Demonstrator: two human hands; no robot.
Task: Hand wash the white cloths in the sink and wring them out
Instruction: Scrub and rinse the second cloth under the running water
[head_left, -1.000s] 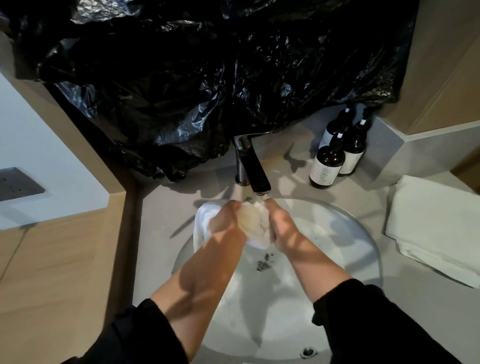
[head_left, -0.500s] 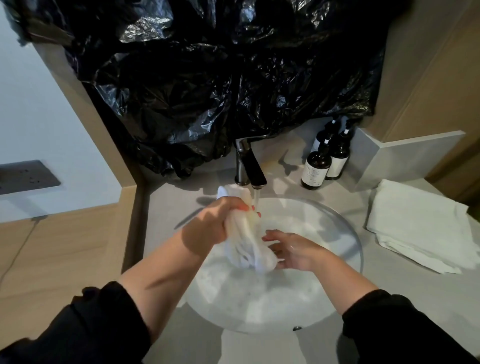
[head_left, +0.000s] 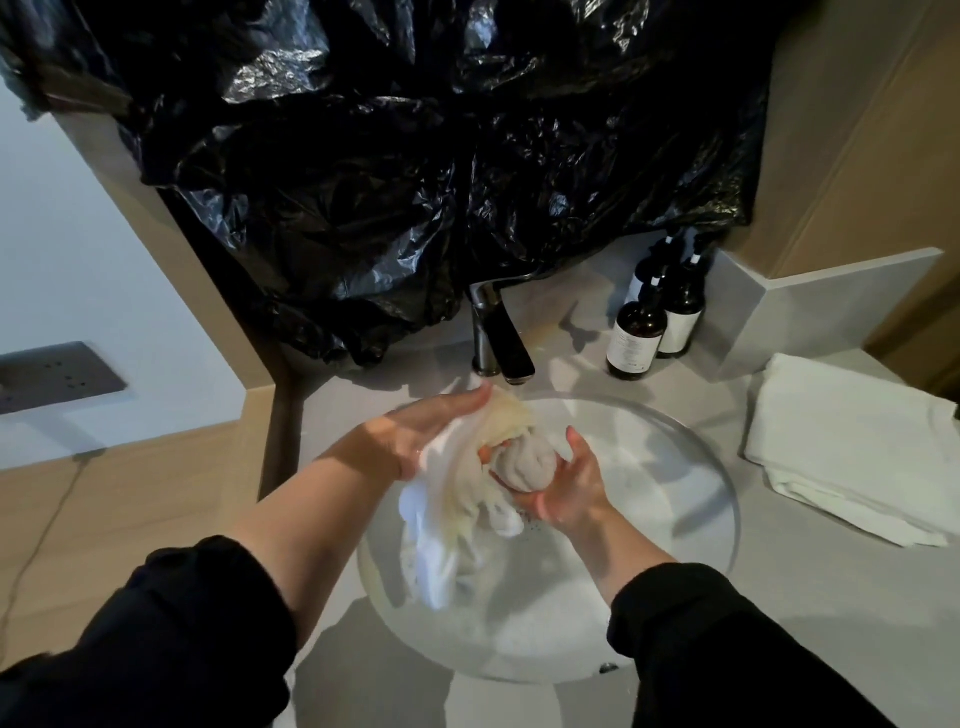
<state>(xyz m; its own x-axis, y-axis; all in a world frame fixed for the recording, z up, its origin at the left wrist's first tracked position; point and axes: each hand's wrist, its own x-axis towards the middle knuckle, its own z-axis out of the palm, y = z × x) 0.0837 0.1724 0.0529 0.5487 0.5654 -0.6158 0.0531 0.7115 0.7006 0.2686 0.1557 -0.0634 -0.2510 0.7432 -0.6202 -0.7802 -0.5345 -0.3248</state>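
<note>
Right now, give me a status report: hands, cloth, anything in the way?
Left hand straight-fingered over white cloth; right hand cups its balled end. Cloth over sink, by faucet. Nothing in the way.

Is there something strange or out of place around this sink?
Yes. Crumpled black plastic hangs behind the tap, where one would expect a mirror. Also, the cloth looks yellowish at its end nearest the tap.
</note>
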